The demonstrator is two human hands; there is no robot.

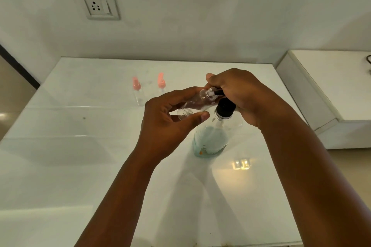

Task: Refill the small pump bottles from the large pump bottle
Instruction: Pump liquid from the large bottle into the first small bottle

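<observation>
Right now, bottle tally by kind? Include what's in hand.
Small bottles with pink pumps, standing at the back: 2
Small clear bottle, no pump, held tilted in left hand: 1
Large bottle with black pump, under right hand: 1
Total: 4

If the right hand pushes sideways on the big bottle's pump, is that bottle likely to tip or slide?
The big bottle looks only part full, the blue liquid sitting low, so it is probably bottom-heavy and fairly steady. The table looks glossy, so it may slide rather than tip. A push high at the black pump would raise the tipping risk.
</observation>
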